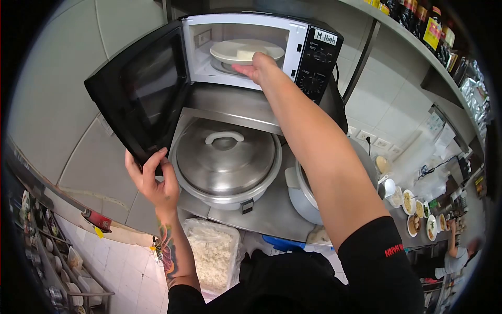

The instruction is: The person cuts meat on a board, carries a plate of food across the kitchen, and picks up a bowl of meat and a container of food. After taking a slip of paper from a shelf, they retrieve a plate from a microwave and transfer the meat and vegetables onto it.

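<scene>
A microwave oven [320,68] stands open, its black door [144,86] swung out to the left. My left hand [154,180] is closed around the door's lower edge, fingers on its corner. Inside the white cavity, my right hand [256,68] grips the near rim of a white plate [222,51], palm up. On the plate lies a pale rectangular block [244,54], partly covered by my fingers from this view. The plate is held over the glass turntable [222,67].
Below the microwave shelf stands a large lidded pot [225,162], with another pot [300,193] to its right. A plastic-lined tub of rice [209,256] is lower down. Several filled bowls [431,227] line the right counter, near another person [460,256]. Bottles [431,31] fill the upper shelf.
</scene>
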Demonstrator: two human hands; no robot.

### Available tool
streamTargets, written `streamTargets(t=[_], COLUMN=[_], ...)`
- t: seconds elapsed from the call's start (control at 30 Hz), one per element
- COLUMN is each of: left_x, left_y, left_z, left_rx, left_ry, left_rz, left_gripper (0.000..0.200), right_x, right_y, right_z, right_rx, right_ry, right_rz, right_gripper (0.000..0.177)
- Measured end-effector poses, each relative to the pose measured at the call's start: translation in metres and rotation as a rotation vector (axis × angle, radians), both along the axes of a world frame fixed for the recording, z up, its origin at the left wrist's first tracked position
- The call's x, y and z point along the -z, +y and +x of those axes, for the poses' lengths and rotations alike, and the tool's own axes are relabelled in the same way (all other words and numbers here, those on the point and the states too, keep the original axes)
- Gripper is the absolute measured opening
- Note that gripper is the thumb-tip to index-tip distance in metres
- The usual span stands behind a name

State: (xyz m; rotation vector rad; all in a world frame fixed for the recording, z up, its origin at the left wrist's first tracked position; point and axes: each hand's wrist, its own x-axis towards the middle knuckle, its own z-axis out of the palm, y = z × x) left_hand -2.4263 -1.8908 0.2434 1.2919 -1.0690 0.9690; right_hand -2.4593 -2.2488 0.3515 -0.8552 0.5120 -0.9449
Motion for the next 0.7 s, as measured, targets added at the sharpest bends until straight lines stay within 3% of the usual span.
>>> streamTargets(t=[0.13, 0.2, 0.4, 0.5, 0.6, 0.7], left_x=[0.001, 0.005, 0.019, 0.019, 0.015, 0.019], left_y=[-0.002, -0.003, -0.010, -0.011, -0.014, -0.016], left_z=[0.000, 0.005, 0.018, 0.019, 0.022, 0.031], left_rx=[-0.030, -0.043, 0.143, 0.192, 0.228, 0.202], left_ry=[-0.005, -0.029, -0.028, 0.142, 0.202, 0.357], left_rz=[-0.016, -0.020, -0.144, -0.243, -0.343, -0.415], left_gripper=[0.033, 0.034, 0.050, 0.060, 0.056, 0.037], right_x=[-0.009, -0.010, -0.024, -0.019, -0.013, -0.003], right_y=[0.007, 0.013, 0.046, 0.078, 0.110, 0.139], right_z=[-0.010, -0.016, -0.044, -0.078, -0.116, -0.160], right_rx=[-0.015, -0.089, -0.230, -0.301, -0.382, -0.431], right_ry=[0.038, 0.058, 0.058, 0.077, 0.073, 0.068], right_rz=[-0.010, -0.145, -0.213, -0.249, -0.261, -0.172], right_gripper=[0.043, 0.043, 0.044, 0.043, 0.041, 0.042])
